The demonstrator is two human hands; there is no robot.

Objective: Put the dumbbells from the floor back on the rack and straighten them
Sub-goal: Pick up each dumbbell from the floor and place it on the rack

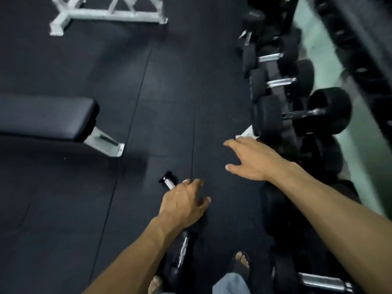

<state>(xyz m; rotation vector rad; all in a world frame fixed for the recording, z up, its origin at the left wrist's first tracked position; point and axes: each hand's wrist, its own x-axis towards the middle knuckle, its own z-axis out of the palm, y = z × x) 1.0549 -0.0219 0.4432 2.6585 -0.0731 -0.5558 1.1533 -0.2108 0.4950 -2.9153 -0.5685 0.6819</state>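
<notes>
Where the dark rubber floor (106, 209) lies open beside the rack (284, 128), a small dumbbell (168, 181) with a chrome handle is seen lying, partly hidden by the left hand (183, 203). That hand is held over it with fingers loosely spread; whether contact is made cannot be told. A second dumbbell (182, 251) lies under the left forearm. The right hand (251, 161) is held out with fingers spread, nothing gripped. Black dumbbells are rowed on the rack. A padded bench (48, 117) stands to the left.
</notes>
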